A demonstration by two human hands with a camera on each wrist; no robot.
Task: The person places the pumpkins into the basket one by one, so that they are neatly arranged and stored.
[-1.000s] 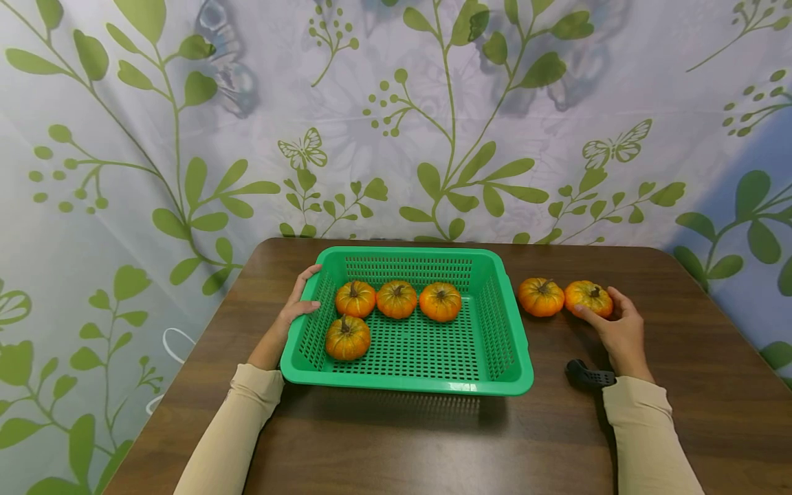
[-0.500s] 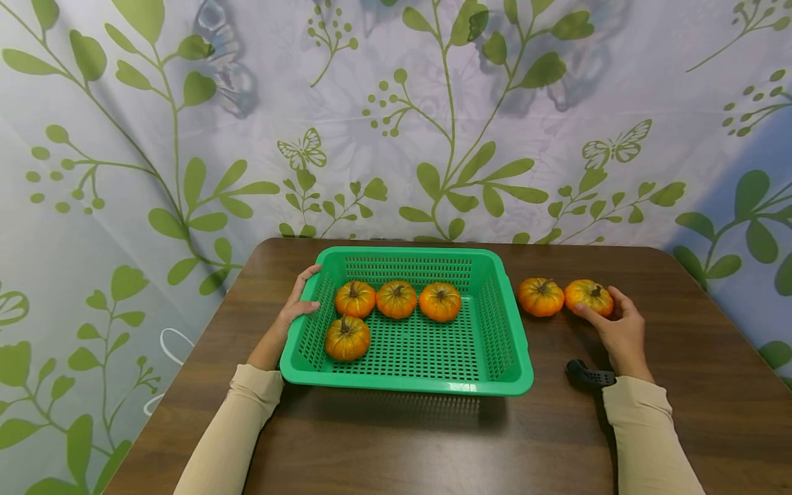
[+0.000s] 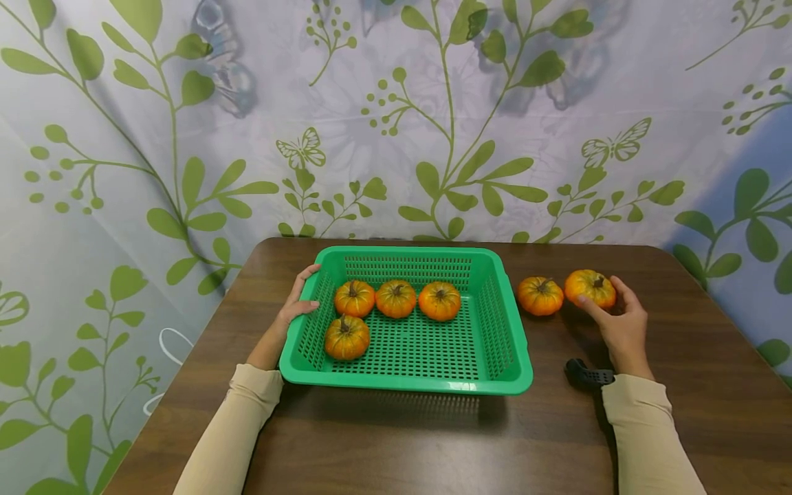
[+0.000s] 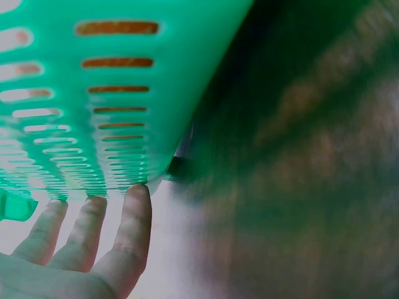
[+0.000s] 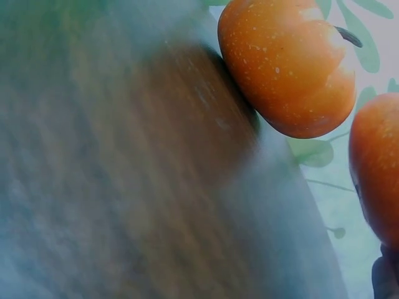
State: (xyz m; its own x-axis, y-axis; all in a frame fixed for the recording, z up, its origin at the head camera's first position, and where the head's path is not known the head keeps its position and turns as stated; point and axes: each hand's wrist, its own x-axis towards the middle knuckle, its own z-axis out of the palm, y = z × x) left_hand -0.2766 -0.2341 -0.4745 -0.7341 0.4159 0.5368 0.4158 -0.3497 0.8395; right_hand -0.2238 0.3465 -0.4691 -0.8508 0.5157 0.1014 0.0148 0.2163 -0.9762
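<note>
My right hand [image 3: 623, 326] grips a small orange pumpkin [image 3: 590, 289] between thumb and fingers, just above the table. In the right wrist view, this held pumpkin [image 5: 379, 168] shows at the right edge, with a bit of a dark finger [image 5: 385, 274] below it. A second pumpkin [image 3: 541, 296] rests on the table to its left. My left hand [image 3: 295, 308] holds the left rim of a green slotted basket [image 3: 405, 386], thumb over the edge. Its fingers [image 4: 128, 240] touch the outer wall in the left wrist view. Several pumpkins [image 3: 397, 300] lie inside, toward the back and left.
A black curved object [image 3: 588, 375] lies by the right wrist. The brown wooden table [image 3: 396, 447] backs onto a leaf-patterned cloth [image 3: 396, 172]. A white cord [image 3: 173, 344] hangs past the table's left edge.
The pumpkin in my right hand has risen slightly off the table, its stem now tipped a little to the right. My left hand and the basket have stayed in place.
</note>
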